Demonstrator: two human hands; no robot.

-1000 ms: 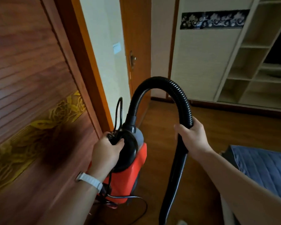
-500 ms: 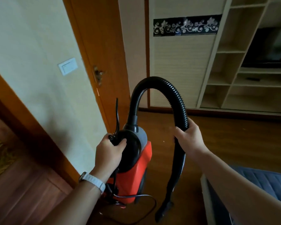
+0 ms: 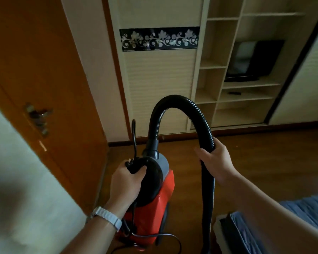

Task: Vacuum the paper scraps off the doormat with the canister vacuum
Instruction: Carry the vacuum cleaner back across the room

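Head camera: a person's left grip [image 3: 126, 184], with a white strap [image 3: 108, 217] on its wrist, is curled around the black handle on top of a red canister vacuum with a round black cap and grey collar [image 3: 154, 213]. The vacuum is at centre frame, above a brown wooden floor [image 3: 264, 153] and beside an orange-brown wooden door [image 3: 44, 70]. Its base is cut off near the bottom edge, so whether it touches the floor cannot be told.

The right grip [image 3: 216, 162] is wrapped around a black ribbed hose [image 3: 196, 110]. The hose rises from the collar, arches over and drops through the fingers. Its lower end runs out of the bottom of the frame, so the nozzle is hidden.

A thin black power cord [image 3: 134, 136] loops up from the left grip, and more of it trails below the vacuum, partly out of view.

The door's metal handle [image 3: 38, 116] is blurred. Behind stand a cream panel with a black floral band [image 3: 159, 38] and cream open shelving [image 3: 218, 61] holding a dark screen [image 3: 255, 61]. A blue quilted cover [image 3: 301, 208] shows at lower right, mostly hidden by the right forearm.
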